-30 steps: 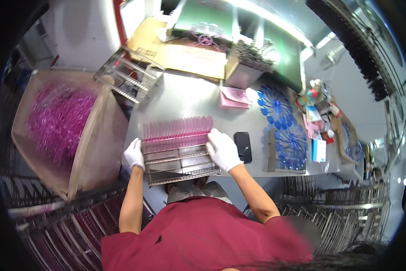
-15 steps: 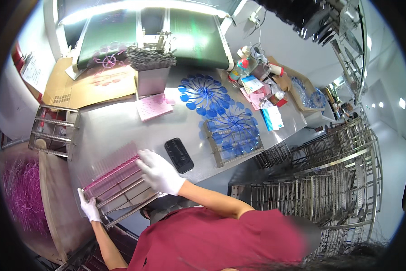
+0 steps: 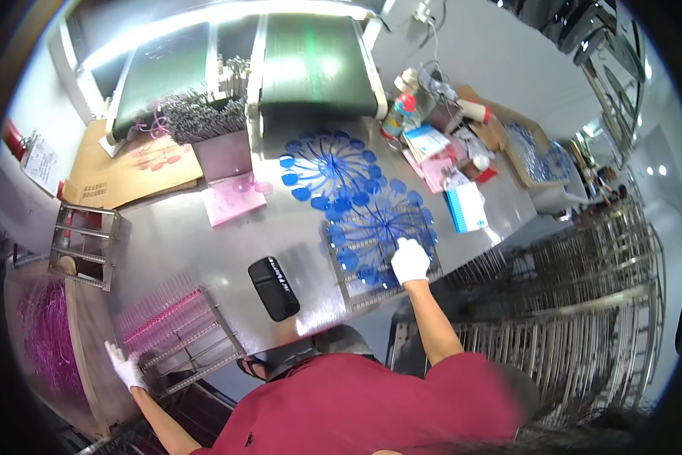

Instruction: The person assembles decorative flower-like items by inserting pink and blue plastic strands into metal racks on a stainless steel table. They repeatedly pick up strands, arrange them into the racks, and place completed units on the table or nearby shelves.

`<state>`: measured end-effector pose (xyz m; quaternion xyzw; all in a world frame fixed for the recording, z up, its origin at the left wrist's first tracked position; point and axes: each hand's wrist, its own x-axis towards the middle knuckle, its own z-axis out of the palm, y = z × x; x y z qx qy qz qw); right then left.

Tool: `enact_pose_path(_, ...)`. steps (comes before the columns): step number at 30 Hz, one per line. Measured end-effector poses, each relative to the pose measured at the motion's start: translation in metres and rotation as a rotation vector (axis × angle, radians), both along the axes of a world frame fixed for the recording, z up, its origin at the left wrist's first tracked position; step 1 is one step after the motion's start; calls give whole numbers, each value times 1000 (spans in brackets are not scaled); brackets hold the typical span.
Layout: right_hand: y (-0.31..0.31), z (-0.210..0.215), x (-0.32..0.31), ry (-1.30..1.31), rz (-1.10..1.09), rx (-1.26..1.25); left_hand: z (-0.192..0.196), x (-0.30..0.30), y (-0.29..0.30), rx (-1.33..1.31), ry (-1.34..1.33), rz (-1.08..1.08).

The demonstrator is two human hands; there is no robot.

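My left hand (image 3: 126, 368), in a white glove, is beside the left end of a metal rack (image 3: 195, 350), its fingers stretched out and apart. Whether it touches the frame is hard to tell. A row of thin, clear pink pieces (image 3: 159, 315) stands along the rack's far side. My right hand (image 3: 411, 262), also gloved, reaches over a second metal rack (image 3: 341, 284). There its bunched fingers meet a blue wheel-like cluster of translucent discs on curved arms (image 3: 386, 222); what they pinch is hidden. Another blue cluster (image 3: 331, 163) lies just behind.
A black phone-like slab (image 3: 273, 289) lies between the racks. Behind are a pink paper pad (image 3: 235, 202), a grey bin of dark rods (image 3: 223, 155) and cardboard (image 3: 128, 171). Bottles and a blue-edged booklet (image 3: 467, 206) stand right. Stacked racks (image 3: 553, 334) lie beyond the table's right edge.
My right hand has left the pink-piece rack and swung right to the blue cluster. My left hand has loosened at the rack's end, its fingers now spread. The view has shifted slightly.
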<state>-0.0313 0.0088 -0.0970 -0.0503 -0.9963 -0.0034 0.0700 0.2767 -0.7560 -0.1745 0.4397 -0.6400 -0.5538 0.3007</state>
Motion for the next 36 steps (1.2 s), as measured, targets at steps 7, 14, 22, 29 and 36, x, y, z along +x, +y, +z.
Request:
enact_pose_path(7, -3, 27, -93, 29, 200, -319, 130, -126, 296, -608, -156, -95)
enact_pose_path(14, -65, -8, -261, -236, 290, -388, 71, -221, 544, -327, -768, -1296)
enact_pose_path(22, -86, 3, -255, -278, 275, -532, 124, -197, 475, -219, -703, -1346)
enact_pose_path(29, -66, 123, -64, -224, 655, -974, 148, -257, 496, 778, 489, -797)
enact_pose_path(36, -96, 157, 74, -495, 566, -1390, 198, -243, 487, 603, 840, -1114)
